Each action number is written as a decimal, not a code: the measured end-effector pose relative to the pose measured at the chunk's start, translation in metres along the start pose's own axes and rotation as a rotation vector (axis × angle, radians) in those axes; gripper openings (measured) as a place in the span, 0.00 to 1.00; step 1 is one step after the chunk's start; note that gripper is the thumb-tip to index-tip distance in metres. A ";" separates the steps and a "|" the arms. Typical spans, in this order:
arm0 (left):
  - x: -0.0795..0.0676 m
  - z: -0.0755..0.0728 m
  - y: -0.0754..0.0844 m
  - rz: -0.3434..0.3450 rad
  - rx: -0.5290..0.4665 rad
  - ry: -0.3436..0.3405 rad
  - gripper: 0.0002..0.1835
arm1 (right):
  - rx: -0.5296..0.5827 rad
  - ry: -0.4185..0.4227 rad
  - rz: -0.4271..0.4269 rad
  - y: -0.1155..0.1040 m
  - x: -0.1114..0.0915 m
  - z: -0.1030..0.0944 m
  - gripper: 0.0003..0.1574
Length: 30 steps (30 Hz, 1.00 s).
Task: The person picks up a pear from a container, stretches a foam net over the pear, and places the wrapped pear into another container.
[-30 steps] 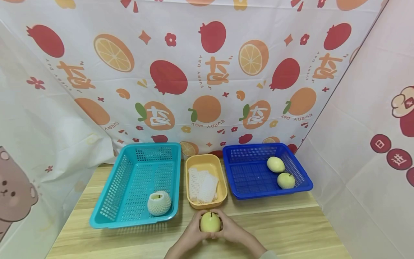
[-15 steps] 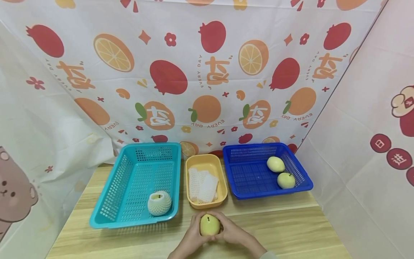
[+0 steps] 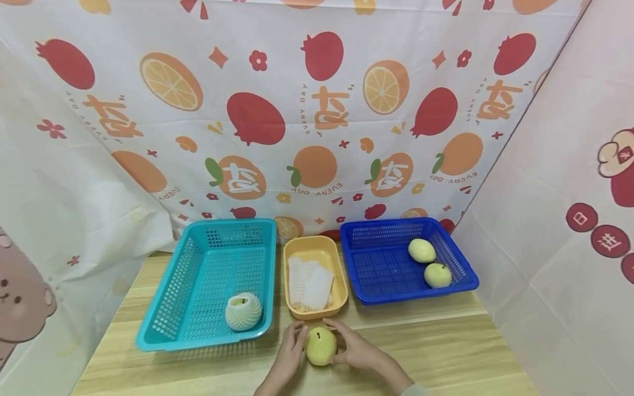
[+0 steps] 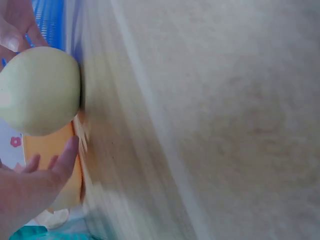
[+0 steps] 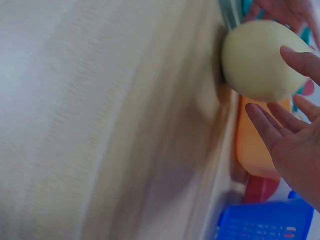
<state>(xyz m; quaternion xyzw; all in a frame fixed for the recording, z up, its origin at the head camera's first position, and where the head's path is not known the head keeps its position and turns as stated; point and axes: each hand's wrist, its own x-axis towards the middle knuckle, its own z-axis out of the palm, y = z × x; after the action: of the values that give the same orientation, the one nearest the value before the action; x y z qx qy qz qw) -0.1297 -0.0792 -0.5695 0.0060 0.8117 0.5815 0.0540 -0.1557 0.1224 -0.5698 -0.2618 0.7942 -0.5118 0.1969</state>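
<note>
Starting at the left, here's the teal basket (image 3: 213, 275) on the wooden counter (image 3: 436, 341), and in its near right corner sits a netted fruit (image 3: 244, 311), jacketed in white foam mesh with a dark stem peeking out of the top opening. Moving right, in comes the left hand (image 3: 287, 352), fingers spread and softly bent beside the fruit in the middle; the left wrist view shows a gap between them, nothing pinched. Farther back, just past both hands, stands the yellow tray (image 3: 317, 247), with white mesh sleeves (image 3: 318, 289) lying flat and overlapping inside. And right here in front of it, the bare yellow-green fruit (image 3: 321, 346) rests on the counter, stem up and tipped slightly away, squarely between the two hands. On its other side it's the right hand (image 3: 359, 351), fingers spread in a wide curve around that flank, thumb on the near side; whether the thumb tip touches the skin, I can't tell. Behind that wrist, a pale cuff (image 3: 415, 390) shows at the bottom edge. Over to the right, the blue basket (image 3: 381, 269) holds two more bare ones along its right side: the far fruit (image 3: 422, 251) lying on its side, the near fruit (image 3: 438, 275) with its stem showing.
</note>
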 end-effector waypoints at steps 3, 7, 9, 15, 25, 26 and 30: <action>0.008 0.003 -0.001 -0.040 -0.069 0.120 0.29 | -0.008 0.066 0.008 -0.003 0.001 -0.008 0.34; 0.022 0.005 -0.003 -0.060 -0.184 0.231 0.29 | -0.077 0.223 -0.042 -0.005 0.010 -0.015 0.23; 0.030 0.004 -0.004 -0.069 -0.231 0.249 0.30 | -0.108 0.303 -0.083 -0.007 0.018 -0.017 0.20; 0.045 0.004 -0.003 -0.084 -0.257 0.261 0.31 | -0.180 0.422 -0.134 -0.017 0.040 -0.017 0.11; 0.053 0.003 -0.004 -0.106 -0.239 0.257 0.30 | -0.464 0.545 0.053 -0.026 0.077 -0.018 0.17; 0.053 0.003 -0.005 -0.105 -0.241 0.253 0.30 | -0.498 0.535 0.099 -0.026 0.080 -0.018 0.20; 0.054 0.002 -0.006 -0.102 -0.243 0.243 0.29 | -0.668 0.475 0.228 -0.029 0.090 -0.013 0.31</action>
<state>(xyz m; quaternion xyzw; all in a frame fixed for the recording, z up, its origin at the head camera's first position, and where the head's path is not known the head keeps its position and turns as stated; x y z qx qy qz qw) -0.1827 -0.0750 -0.5800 -0.1122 0.7353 0.6682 -0.0146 -0.2282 0.0663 -0.5420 -0.0965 0.9636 -0.2475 -0.0316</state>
